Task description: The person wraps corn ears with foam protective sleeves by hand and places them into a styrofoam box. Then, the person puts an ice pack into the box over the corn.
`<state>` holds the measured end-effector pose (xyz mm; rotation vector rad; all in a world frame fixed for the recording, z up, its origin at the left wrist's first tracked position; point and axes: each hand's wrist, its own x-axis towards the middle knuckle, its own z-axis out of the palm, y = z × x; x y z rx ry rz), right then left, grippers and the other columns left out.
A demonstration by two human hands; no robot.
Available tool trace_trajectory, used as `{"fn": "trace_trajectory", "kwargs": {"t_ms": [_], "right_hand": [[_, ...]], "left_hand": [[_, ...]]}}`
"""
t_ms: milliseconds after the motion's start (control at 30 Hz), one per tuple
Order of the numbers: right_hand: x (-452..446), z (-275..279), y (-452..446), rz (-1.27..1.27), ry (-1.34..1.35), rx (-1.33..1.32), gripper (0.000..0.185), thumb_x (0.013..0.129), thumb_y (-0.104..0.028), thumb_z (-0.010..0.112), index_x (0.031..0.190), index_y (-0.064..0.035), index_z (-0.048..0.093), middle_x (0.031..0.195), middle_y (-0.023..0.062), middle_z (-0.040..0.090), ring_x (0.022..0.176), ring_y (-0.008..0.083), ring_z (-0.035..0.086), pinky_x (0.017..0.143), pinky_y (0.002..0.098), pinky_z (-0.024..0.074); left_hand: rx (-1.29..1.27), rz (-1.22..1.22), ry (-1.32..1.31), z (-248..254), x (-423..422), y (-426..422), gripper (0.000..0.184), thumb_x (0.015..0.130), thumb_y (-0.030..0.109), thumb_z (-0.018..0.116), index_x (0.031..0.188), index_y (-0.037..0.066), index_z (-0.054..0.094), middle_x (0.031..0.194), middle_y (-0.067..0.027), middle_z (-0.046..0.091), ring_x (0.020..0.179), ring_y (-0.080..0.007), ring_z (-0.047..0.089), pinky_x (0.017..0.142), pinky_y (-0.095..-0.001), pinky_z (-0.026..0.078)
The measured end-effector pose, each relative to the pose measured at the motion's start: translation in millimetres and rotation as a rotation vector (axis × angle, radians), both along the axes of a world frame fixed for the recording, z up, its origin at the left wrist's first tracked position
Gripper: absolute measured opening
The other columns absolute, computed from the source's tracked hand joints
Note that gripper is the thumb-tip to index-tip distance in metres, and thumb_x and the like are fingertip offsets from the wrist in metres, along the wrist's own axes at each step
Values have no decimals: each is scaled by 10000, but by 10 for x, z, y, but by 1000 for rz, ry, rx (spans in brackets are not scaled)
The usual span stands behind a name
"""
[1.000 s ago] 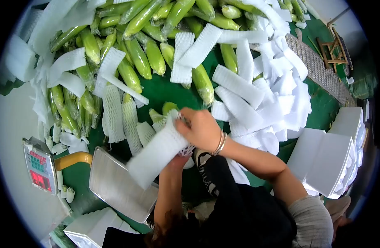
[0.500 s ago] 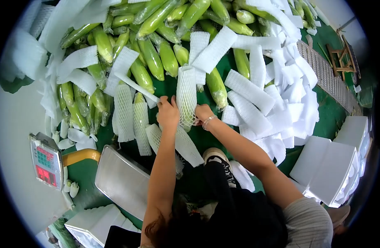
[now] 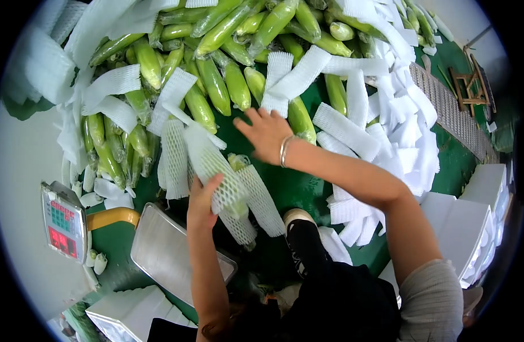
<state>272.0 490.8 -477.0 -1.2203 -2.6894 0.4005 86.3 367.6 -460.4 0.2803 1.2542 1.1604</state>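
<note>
My left hand is closed around the lower part of a green vegetable in a white foam net sleeve, left of centre. My right hand is open, fingers spread, over the green floor, just below two crossed foam sleeves and beside a wrapped green vegetable. More sleeved vegetables lie around my left hand, among them one sleeve to its right and another to its left. A pile of film-wrapped green vegetables fills the top.
White foam sleeves are heaped at the right, beside a metal strip and white foam boxes. At the left stand a scale display and its metal pan. A wooden stool is at the upper right.
The sleeved vegetable has swung from upright at the centre to a tilt on the left, in my left hand. My right hand has let go of the sleeve's lower end and moved up with fingers spread.
</note>
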Motion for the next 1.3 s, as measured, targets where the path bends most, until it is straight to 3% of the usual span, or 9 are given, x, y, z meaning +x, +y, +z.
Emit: {"fn": "trace_trajectory", "kwargs": {"t_ms": [167,400,533,667,733,933,1033,1067,1300], "right_hand": [[678,-516,383,-42,-216,283,358,764,-108,538,1120,-141,541,1087,105,510,1033,299,508,837,396,452],[1862,1197,-328,-730,483,281,526,690,117,571,1170,-35,418,859,141,559,770,240,568,718,349,480],[1625,1492,-816,-2,495,-543,266,685,-25,632,947,-20,588,887,89,599,803,223,593,725,326,473],[1037,681,-537,44,750,-467,441,754,-6,623,1185,-39,534,965,85,545,839,207,574,735,300,460],[825,210,-362,-232,1221,-819,341,790,-14,637,1115,-46,540,969,19,500,753,70,524,666,209,436],[455,-871,103,-460,1082,-529,237,785,-87,668,980,8,573,870,57,577,757,94,541,692,231,453],[290,-814,180,-574,1393,-374,254,819,-172,608,948,43,566,830,72,604,701,120,544,649,260,457],[303,-711,247,-712,1511,-855,272,842,-199,568,1003,20,559,817,85,597,737,124,548,658,265,452],[380,-672,460,-602,1249,-1082,595,830,-436,625,1080,97,540,935,122,616,803,158,573,684,271,468]], "left_hand": [[80,-359,1025,-522,36,-528,909,679,186,764,1366,-22,206,1274,-242,377,1174,-339,409,971,-408,364],[209,-225,1576,-83,431,-526,620,770,160,680,1277,-8,365,1257,-259,332,1168,-416,362,962,-446,339],[527,-152,763,34,530,129,353,858,105,591,1185,7,500,1103,-126,550,978,-224,552,794,-328,474],[382,-549,-160,-103,728,696,329,867,72,572,1190,38,520,1049,-58,588,894,-122,571,715,-251,491],[442,-467,-156,-251,862,744,360,871,50,539,1228,29,495,1117,-64,576,972,-129,564,817,-253,474],[201,-352,22,-723,791,1067,246,876,63,541,1113,-5,540,1091,-77,578,982,-153,560,867,-277,444],[379,-11,-309,-792,920,1282,222,884,91,551,1073,-25,536,1077,-79,582,1080,-187,508,998,-345,334],[412,28,-306,-866,928,1345,243,883,81,550,1104,-18,526,1113,-90,568,1090,-192,505,967,-349,375],[312,-17,-85,-1008,897,1494,328,839,86,586,1155,26,520,1112,-108,576,1036,-235,553,918,-360,443]]}}
